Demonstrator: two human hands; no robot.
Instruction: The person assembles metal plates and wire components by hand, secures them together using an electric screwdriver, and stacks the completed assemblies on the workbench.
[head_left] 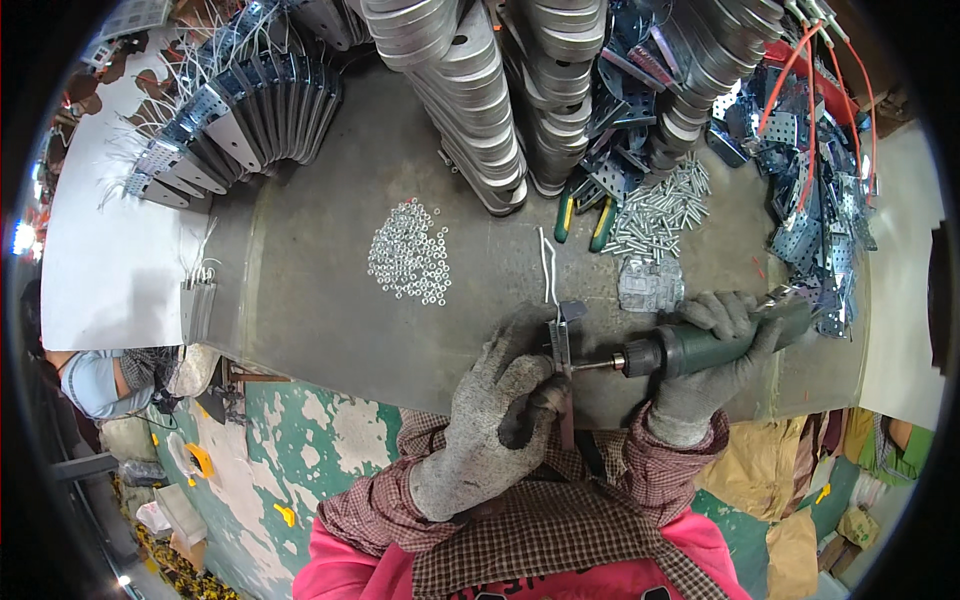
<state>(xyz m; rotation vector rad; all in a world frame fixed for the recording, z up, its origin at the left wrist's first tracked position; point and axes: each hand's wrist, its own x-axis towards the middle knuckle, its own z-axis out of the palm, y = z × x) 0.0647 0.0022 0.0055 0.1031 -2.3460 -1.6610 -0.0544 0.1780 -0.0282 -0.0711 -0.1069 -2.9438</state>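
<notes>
My left hand [490, 410], in a grey knit glove, is closed around a flat metal part [561, 345] held on edge at the table's near side. A dark bracket sits at the part's top, and white wires [548, 265] rise beyond it. My right hand [690, 395], gloved alike, grips a dark green power screwdriver [705, 347] lying level and pointing left. Its bit meets the right side of the part close to my left fingers; the exact contact spot is too small to make out.
Ahead lie loose nuts [410, 255], bolts [658, 212], green-and-yellow plier handles [602, 225] and a clear plastic piece [650, 284]. Tall stacks of metal plates [465, 110] stand behind. Wired plates [235, 130] line the far left; perforated brackets [795, 240] heap up right. Another person [100, 385] is at left.
</notes>
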